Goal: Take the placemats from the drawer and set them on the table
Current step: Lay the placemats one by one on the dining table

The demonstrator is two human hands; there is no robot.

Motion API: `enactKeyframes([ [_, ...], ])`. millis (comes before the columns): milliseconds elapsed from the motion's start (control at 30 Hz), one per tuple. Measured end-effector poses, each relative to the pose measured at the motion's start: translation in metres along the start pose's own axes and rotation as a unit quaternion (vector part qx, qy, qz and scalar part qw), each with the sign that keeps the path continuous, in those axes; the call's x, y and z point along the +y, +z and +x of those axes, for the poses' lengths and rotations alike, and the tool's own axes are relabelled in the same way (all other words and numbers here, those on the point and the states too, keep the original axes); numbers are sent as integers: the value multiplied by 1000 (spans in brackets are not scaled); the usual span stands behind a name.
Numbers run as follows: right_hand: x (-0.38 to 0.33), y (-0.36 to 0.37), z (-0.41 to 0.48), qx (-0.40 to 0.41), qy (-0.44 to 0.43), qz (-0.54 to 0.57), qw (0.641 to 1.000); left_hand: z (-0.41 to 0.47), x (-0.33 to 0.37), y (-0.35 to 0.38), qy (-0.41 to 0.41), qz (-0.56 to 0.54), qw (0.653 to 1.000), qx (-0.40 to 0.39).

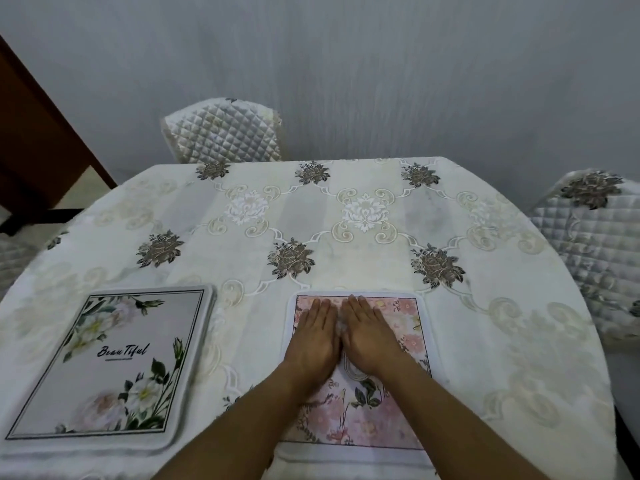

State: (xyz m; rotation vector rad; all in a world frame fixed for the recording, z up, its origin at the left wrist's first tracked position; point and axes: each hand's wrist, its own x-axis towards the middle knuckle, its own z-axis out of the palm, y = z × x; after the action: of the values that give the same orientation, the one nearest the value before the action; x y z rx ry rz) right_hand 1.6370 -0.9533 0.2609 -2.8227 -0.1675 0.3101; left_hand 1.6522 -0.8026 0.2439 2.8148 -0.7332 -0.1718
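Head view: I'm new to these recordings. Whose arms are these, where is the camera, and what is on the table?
There is no machine here. A person wears one wide-angle camera on the head, looking forward and down, so the two bare arms coming in from the bottom are their own.

The table has a floral tablecloth. Two mats lie on its near side: a grey mat with white flowers and the word "Beautiful", and beside it a pink mat. The left hand and right hand lie flat, side by side, on the pink mat's far half. Nothing is in either grip; both palms are open. The grey mat may be a stack, but I cannot tell. Two quilted chairs stand around the table.
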Motion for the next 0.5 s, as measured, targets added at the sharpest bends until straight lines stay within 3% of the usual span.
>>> enactKeyframes([
  [267,22,9,14,41,-2,-14,999,23,-28,1,17,5,1000,14],
  [500,90,1,-14,68,76,-24,995,10,-71,-5,-5,16,1000,10],
])
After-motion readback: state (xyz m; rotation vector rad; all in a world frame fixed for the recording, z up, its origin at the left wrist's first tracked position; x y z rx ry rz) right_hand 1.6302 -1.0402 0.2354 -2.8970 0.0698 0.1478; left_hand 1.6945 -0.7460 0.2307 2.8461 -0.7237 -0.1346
